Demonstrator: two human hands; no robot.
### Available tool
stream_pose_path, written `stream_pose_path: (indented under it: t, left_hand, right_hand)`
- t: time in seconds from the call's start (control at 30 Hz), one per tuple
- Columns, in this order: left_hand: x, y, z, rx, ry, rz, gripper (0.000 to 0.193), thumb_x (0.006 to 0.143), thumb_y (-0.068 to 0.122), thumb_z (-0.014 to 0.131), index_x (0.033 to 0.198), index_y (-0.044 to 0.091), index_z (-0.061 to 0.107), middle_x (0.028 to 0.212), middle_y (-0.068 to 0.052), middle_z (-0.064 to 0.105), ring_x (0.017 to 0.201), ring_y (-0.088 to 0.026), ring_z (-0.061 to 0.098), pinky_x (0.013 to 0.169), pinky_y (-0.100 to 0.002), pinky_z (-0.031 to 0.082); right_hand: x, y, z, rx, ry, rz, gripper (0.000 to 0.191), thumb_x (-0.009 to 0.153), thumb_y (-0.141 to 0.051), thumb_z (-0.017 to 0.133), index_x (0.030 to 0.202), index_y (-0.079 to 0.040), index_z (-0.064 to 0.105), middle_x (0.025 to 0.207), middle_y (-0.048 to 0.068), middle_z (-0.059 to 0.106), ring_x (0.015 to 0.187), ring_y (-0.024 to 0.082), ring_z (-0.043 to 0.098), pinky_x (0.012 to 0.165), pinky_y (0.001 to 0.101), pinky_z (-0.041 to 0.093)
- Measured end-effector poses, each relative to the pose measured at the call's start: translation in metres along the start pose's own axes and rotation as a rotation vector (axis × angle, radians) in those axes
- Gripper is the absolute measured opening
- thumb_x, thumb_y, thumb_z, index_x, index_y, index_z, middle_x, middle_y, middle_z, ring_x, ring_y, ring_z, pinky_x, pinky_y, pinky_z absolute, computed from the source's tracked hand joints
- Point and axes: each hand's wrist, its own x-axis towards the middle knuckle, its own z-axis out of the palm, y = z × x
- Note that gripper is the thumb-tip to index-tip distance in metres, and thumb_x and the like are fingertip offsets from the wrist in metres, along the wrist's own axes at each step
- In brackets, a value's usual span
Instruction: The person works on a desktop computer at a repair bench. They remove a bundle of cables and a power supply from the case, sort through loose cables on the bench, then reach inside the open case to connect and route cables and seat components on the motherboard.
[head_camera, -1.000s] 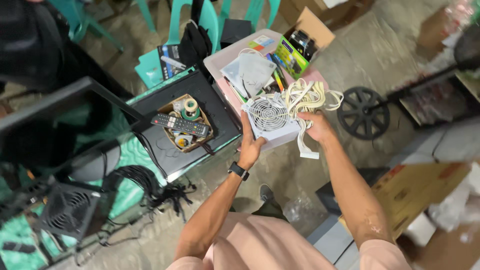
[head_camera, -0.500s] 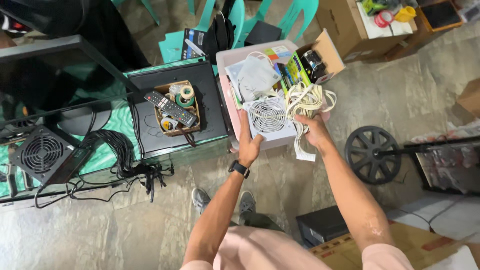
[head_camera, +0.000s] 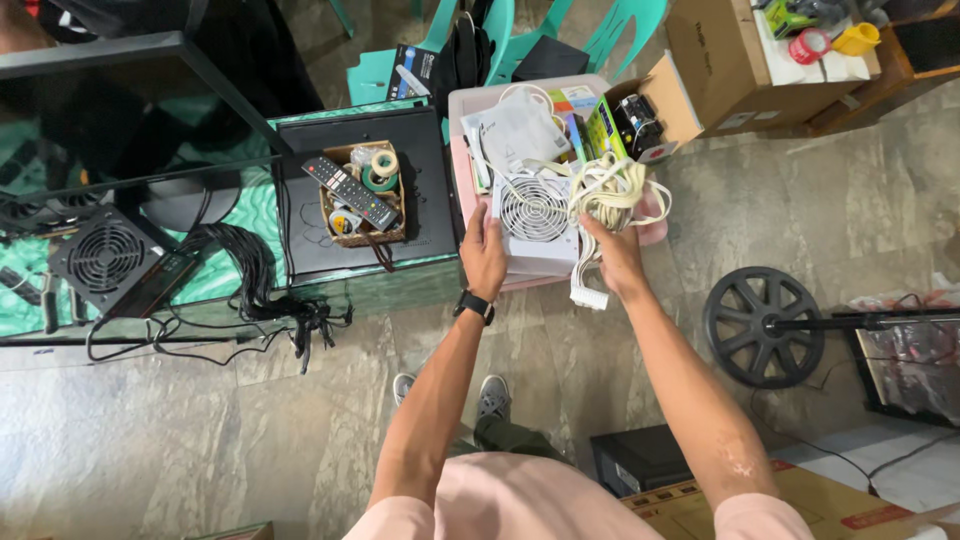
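The left hand (head_camera: 484, 252) is clasped on the left side of a white box-shaped power supply with a round fan grille (head_camera: 536, 222), which sits at the near end of a pale pink plastic bin (head_camera: 462, 150), while the right hand (head_camera: 616, 255) grips it from the right, just under its bundle of cream-white cables (head_camera: 612, 190). The loose cables could likely snag on the green cardboard box (head_camera: 598, 130) just beside them, or the dangling white connector (head_camera: 587, 296) could catch the bin's rim, tugging the unit from the grasp.
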Motion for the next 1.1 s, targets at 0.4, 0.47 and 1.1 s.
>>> stream_pose_path:
  t: [0.4,0.47,1.1]
  left_hand:
    - [-0.013,0.016,-0.025,0.204,0.113,0.473,0.035,0.093,0.008,0.065,0.127,0.0,0.061,0.137,-0.021,0.06,0.131,-0.038,0.056,0.112,-0.043,0.042]
    - [-0.015,0.023,-0.027,0.18,0.112,0.493,0.032,0.091,0.005,0.065,0.123,0.001,0.063,0.133,-0.02,0.06,0.127,-0.037,0.058,0.11,-0.042,0.044]
    - [-0.053,0.046,-0.221,0.004,0.187,0.268,0.013,0.099,0.006,0.063,0.106,0.001,0.073,0.096,-0.007,0.077,0.091,-0.012,0.072,0.084,-0.028,0.057]
  right_hand:
    - [-0.003,-0.047,-0.037,-0.794,0.452,-0.7,0.072,0.107,-0.013,0.076,0.157,0.001,0.026,0.152,0.02,0.038,0.142,0.036,0.04,0.121,0.047,0.03]
    - [-0.011,-0.065,-0.022,-1.063,0.39,-0.914,0.056,0.101,-0.008,0.078,0.144,0.002,0.044,0.142,0.023,0.051,0.135,0.041,0.048,0.117,0.0497,0.035]
    - [-0.079,0.031,0.248,-0.822,-0.746,-0.645,0.016,0.092,-0.005,0.069,0.107,0.0,0.07,0.097,0.013,0.073,0.087,0.023,0.073,0.078,0.0329,0.056]
